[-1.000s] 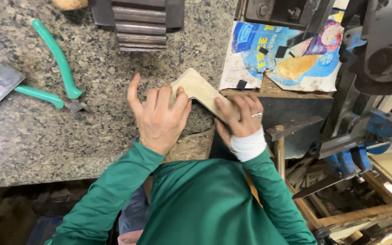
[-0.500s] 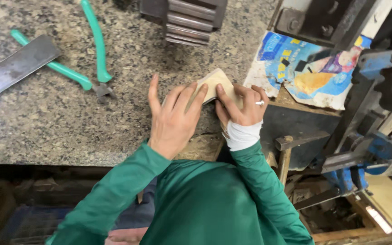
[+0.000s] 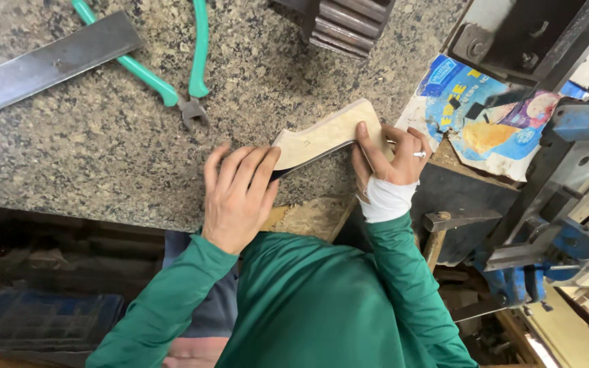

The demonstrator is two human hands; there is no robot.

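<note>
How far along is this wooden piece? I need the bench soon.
Done: the pale wooden piece is already cut to a curved outline. In hand: the left hand presses one end on the granite slab, the right hand grips the other. Left: the surface looks bare; green-handled pincers lie unused.

sleeves: long, green; shirt: green | right hand [image 3: 391, 158]: white wrist wrap; silver ring | left hand [image 3: 237, 196]: bare

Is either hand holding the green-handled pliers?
No, the green-handled pliers lie untouched on the granite slab; both the left hand and right hand grip the wooden piece.
</note>
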